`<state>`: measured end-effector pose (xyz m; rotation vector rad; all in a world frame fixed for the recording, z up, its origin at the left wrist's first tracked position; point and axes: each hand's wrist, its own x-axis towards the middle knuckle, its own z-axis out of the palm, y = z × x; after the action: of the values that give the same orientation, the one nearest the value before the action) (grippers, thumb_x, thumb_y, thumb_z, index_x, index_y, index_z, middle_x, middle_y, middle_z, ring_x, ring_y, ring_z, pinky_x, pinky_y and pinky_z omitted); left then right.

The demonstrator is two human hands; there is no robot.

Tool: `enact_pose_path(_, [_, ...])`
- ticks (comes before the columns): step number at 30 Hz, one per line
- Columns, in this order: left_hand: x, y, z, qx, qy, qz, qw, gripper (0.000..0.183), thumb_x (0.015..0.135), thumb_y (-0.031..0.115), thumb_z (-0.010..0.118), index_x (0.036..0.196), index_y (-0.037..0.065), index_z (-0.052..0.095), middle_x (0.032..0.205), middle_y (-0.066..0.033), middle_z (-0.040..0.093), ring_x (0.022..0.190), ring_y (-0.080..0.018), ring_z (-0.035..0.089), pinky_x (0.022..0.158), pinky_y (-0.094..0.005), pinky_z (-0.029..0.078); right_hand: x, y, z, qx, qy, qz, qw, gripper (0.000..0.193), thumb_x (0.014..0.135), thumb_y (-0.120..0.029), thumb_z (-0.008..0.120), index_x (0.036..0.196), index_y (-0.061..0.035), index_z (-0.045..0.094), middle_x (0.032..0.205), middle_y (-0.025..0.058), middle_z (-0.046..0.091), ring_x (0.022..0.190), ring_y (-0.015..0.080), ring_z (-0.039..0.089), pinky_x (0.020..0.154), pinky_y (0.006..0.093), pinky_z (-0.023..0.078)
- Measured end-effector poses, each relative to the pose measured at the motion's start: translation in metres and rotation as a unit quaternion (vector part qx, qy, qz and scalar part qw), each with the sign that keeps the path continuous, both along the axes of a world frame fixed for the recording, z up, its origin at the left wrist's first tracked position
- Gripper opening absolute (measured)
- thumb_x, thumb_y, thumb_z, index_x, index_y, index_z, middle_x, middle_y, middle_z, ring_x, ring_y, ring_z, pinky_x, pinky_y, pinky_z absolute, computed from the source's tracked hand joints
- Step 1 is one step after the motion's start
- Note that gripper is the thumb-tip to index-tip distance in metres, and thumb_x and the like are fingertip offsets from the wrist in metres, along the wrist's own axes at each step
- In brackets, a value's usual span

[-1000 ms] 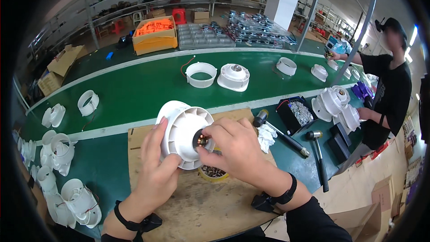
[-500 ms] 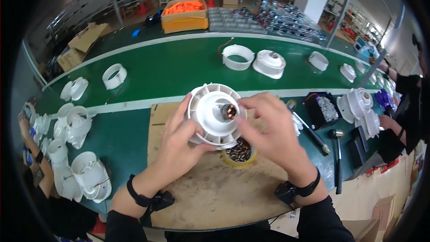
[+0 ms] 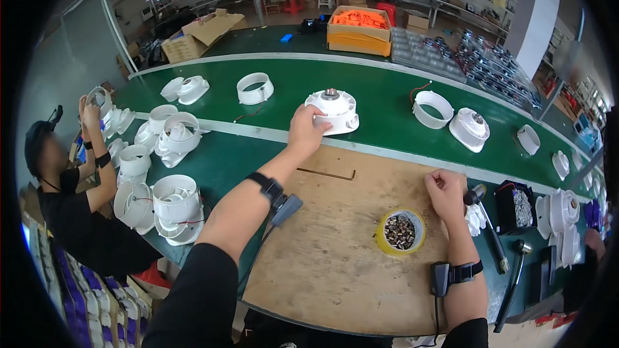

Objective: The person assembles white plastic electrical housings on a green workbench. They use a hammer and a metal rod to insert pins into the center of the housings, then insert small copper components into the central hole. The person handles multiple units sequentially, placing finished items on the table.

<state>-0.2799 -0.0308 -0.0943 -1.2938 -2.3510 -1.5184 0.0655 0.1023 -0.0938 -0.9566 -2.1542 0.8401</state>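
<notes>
Reaching up the frame, my left hand (image 3: 307, 130) grips the near rim of a white round fan housing (image 3: 333, 109) that sits on the green belt (image 3: 387, 100), just above the centre of the picture. The housing rests flat, its axis upright, with a small metal hub pointing up at the top; its wide flange lies on the belt. My right hand (image 3: 445, 192) is at right of centre, curled into a loose fist above the wooden worktop (image 3: 335, 232); whether it pinches something small I cannot tell.

Just left of that hand stands a yellow cup (image 3: 400, 232), round and open, filled with small dark screws. At the far right edge of the worktop a black tray (image 3: 514, 205) holds more small metal parts. In the upper middle of the frame an orange-yellow box (image 3: 358, 29) is full of orange pieces.

Two hammers (image 3: 509, 290) lie at lower right, handles running down the frame. More white housings (image 3: 173, 203) stand stacked at left, beside another person (image 3: 71, 206) at the left edge.
</notes>
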Motion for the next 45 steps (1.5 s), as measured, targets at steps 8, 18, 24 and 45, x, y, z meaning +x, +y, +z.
enact_pose_path(8, [-0.058, 0.029, -0.034, -0.030, 0.039, 0.156, 0.986, 0.032, 0.083, 0.007, 0.072, 0.111, 0.004, 0.057, 0.112, -0.0202, 0.061, 0.104, -0.0374, 0.062, 0.089, -0.0448, 0.050, -0.005, 0.005, -0.027, -0.037, 0.003, 0.035, 0.999, 0.025, 0.089, -0.023, 0.068, 0.089, 0.0011, 0.070, 0.076, 0.0094, 0.068, 0.066, 0.0156, 0.062, 0.062, 0.0306, 0.049])
enact_pose_path(18, [-0.041, 0.025, -0.019, -0.121, 0.059, -0.015, 0.991, 0.038, 0.084, 0.011, 0.066, 0.121, 0.012, 0.058, 0.124, -0.0163, 0.060, 0.108, -0.0359, 0.062, 0.089, -0.0443, 0.052, -0.002, 0.004, -0.022, 0.009, -0.006, 0.026, 1.000, 0.025, 0.087, -0.024, 0.068, 0.091, 0.0002, 0.070, 0.078, 0.0126, 0.069, 0.069, 0.0211, 0.064, 0.065, 0.0333, 0.051])
enact_pose_path(24, [-0.043, 0.028, -0.034, -0.173, 0.091, 0.100, 0.976, 0.040, 0.083, 0.016, 0.069, 0.122, 0.011, 0.061, 0.127, -0.0129, 0.057, 0.115, -0.0336, 0.058, 0.094, -0.0471, 0.048, -0.005, 0.002, -0.024, -0.020, -0.017, 0.013, 1.000, 0.026, 0.088, -0.027, 0.068, 0.091, -0.0014, 0.071, 0.078, 0.0121, 0.069, 0.070, 0.0213, 0.065, 0.066, 0.0331, 0.051])
enact_pose_path(45, [0.012, 0.065, -0.003, -0.358, 0.191, 0.044, 0.913, 0.060, 0.089, 0.050, 0.064, 0.144, 0.035, 0.048, 0.158, -0.0349, 0.009, 0.147, -0.0522, 0.007, 0.114, -0.0639, 0.019, -0.003, -0.001, -0.016, -0.018, -0.047, -0.010, 0.999, 0.029, 0.086, -0.032, 0.068, 0.093, -0.0038, 0.071, 0.081, 0.0115, 0.071, 0.068, 0.0230, 0.066, 0.065, 0.0353, 0.052])
